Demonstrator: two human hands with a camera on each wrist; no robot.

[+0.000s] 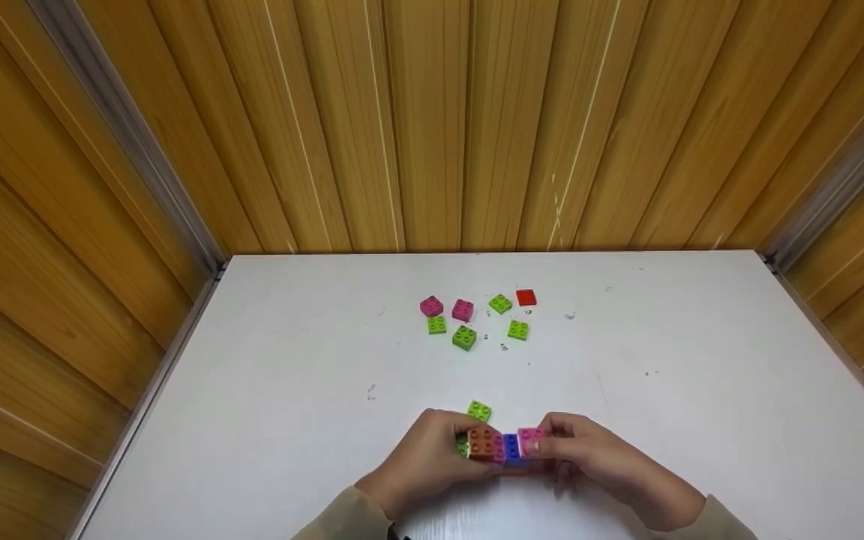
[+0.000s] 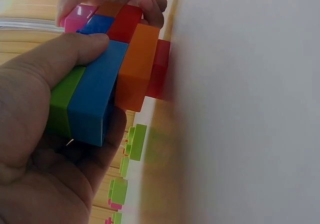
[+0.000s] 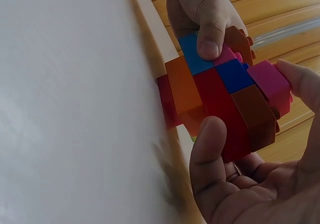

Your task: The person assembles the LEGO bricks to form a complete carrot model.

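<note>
A built-up block of toy bricks is held low over the near part of the table. My left hand (image 1: 438, 456) grips its left end, with the thumb on the light-blue brick (image 2: 97, 93) and fingers beneath. Beside that are a green brick (image 2: 65, 101) and a brown brick (image 1: 481, 444). At the right end, my right hand (image 1: 593, 454) pinches a pink brick (image 3: 269, 85), which sits against the dark-blue brick (image 3: 234, 75) and another brown one. A right fingertip rests by the long red brick (image 3: 222, 108). An orange brick (image 3: 185, 91) and a second red brick (image 3: 167, 101) stick out on the underside.
A loose green brick (image 1: 479, 409) lies just beyond the left hand. Farther back on the white table (image 1: 289, 360) are two pink bricks (image 1: 463, 309), several green bricks (image 1: 465, 337) and a flat red piece (image 1: 526, 297). Wood-look panels (image 1: 432, 127) wall the back and sides.
</note>
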